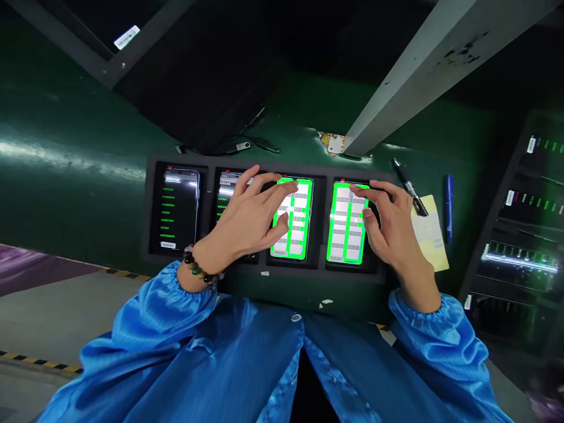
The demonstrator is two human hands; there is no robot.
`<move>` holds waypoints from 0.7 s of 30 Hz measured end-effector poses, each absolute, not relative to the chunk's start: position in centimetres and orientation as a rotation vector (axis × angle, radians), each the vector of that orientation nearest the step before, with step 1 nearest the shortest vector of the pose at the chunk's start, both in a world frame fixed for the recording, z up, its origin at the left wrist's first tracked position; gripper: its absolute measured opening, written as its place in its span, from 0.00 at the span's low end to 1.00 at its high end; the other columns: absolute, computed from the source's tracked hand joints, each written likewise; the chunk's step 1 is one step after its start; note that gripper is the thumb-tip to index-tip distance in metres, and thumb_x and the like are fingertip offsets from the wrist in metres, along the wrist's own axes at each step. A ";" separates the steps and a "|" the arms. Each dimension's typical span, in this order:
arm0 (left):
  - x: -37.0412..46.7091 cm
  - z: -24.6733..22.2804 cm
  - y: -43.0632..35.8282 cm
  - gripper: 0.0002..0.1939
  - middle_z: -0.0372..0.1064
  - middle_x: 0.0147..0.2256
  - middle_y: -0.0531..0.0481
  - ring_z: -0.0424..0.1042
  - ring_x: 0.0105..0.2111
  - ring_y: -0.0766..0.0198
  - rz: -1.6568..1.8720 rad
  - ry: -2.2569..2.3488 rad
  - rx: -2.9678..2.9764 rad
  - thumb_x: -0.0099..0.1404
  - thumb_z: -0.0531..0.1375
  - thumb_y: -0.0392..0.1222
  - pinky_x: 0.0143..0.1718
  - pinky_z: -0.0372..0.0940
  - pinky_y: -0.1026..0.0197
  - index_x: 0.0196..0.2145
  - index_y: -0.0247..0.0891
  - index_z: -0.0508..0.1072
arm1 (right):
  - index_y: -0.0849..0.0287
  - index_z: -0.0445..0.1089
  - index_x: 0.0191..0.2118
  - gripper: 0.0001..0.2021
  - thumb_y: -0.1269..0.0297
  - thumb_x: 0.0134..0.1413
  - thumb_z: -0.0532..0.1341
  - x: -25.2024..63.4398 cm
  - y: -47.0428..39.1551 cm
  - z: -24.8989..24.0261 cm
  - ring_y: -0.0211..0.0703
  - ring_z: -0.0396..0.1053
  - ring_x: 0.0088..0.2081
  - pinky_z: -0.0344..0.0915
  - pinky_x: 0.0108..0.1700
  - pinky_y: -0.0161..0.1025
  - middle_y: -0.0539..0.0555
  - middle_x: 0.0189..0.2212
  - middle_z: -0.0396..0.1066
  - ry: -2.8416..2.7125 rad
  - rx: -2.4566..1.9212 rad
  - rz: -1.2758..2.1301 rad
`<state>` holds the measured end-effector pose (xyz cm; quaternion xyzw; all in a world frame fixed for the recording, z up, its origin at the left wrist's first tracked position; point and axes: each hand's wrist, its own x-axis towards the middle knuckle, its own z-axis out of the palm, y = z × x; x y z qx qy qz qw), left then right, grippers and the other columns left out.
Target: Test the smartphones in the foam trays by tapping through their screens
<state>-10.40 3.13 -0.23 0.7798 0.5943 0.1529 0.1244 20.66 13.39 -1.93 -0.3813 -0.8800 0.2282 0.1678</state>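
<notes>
Several smartphones lie face up in a row in a dark foam tray (pixel 324 223). My left hand (pixel 251 214) is open over the tray, a fingertip at the upper part of a phone (pixel 302 229) lit with a green and white grid. It covers much of the phone to its left (pixel 227 179), whose dark screen has green text. My right hand (pixel 390 223) is open with bent fingers, a fingertip at the top of another phone (pixel 339 226) with the same grid. At the left end, a phone (pixel 180 205) shows green text lines on black.
Right of the tray lie a black pen (pixel 409 185), a yellow notepad (pixel 429 235) and a blue marker (pixel 449 208). A grey metal post (pixel 396 76) rises behind. Cables (pixel 240 147) lie beyond the tray. More phones (pixel 520 258) sit in another tray at the far right.
</notes>
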 end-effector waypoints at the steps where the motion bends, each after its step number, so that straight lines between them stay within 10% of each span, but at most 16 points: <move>1: -10.4 -0.3 3.3 0.26 0.79 0.60 0.43 0.69 0.66 0.41 0.450 1.738 2.274 0.78 0.52 0.44 0.77 0.48 0.32 0.69 0.38 0.69 | 0.48 0.67 0.69 0.20 0.60 0.79 0.52 20.7 13.4 -1.9 0.63 0.66 0.70 0.61 0.68 0.65 0.58 0.64 0.76 -2.500 -1.087 0.649; 21: -6.6 -0.7 1.1 0.23 0.81 0.58 0.45 0.72 0.63 0.41 0.536 1.896 2.279 0.75 0.56 0.39 0.75 0.52 0.32 0.65 0.40 0.72 | 0.47 0.71 0.66 0.20 0.63 0.77 0.52 22.6 10.4 -1.5 0.63 0.68 0.70 0.63 0.68 0.65 0.57 0.59 0.79 -2.445 -1.154 0.541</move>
